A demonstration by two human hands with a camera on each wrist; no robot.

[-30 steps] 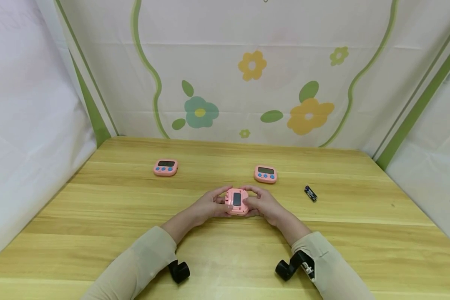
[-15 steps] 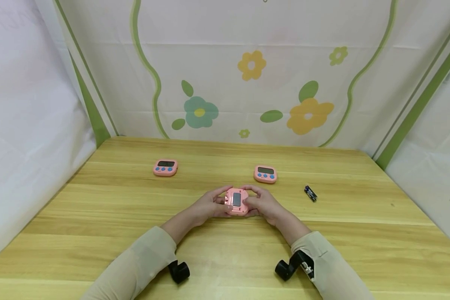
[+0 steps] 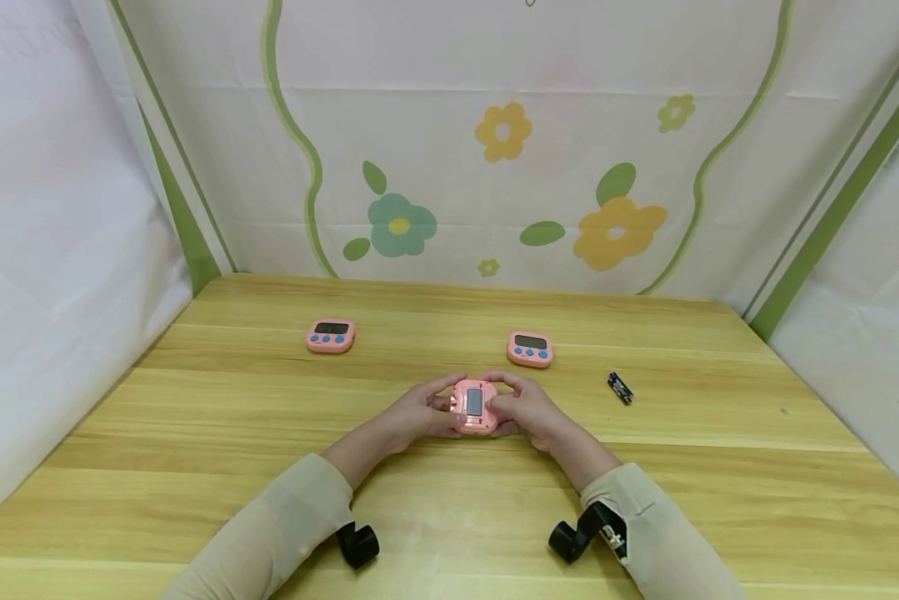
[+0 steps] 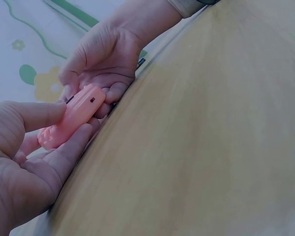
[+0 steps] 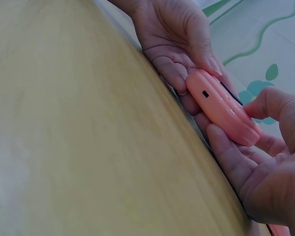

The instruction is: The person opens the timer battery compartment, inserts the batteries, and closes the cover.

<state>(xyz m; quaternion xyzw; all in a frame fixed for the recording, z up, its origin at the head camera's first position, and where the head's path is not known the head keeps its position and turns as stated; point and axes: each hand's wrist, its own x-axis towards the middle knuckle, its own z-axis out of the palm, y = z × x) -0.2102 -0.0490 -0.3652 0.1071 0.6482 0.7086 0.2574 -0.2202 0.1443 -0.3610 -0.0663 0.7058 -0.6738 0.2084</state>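
A pink digital timer (image 3: pixel 475 404) is held between both hands above the table, its back turned up. On that back lies a grey rectangle. My left hand (image 3: pixel 412 415) grips the left side, with the thumb on top and fingers beneath. From the other side my right hand (image 3: pixel 531 414) pinches the timer, thumb pressed on its back near the rectangle. In the left wrist view the timer (image 4: pixel 73 118) shows its rounded edge with a small dark slot. The right wrist view shows the timer's edge (image 5: pixel 219 110) tilted between the fingers of both hands.
Two more pink timers, face up with blue buttons, lie farther back: one timer (image 3: pixel 331 336) at left, another timer (image 3: pixel 530 349) right of centre. A dark battery-like item (image 3: pixel 620 388) lies to the right. Behind the wooden table (image 3: pixel 449 517) hangs a flowered cloth (image 3: pixel 449 150).
The grip stays the same. The held timer has tilted slightly, and its grey rectangle looks lighter than a second ago.
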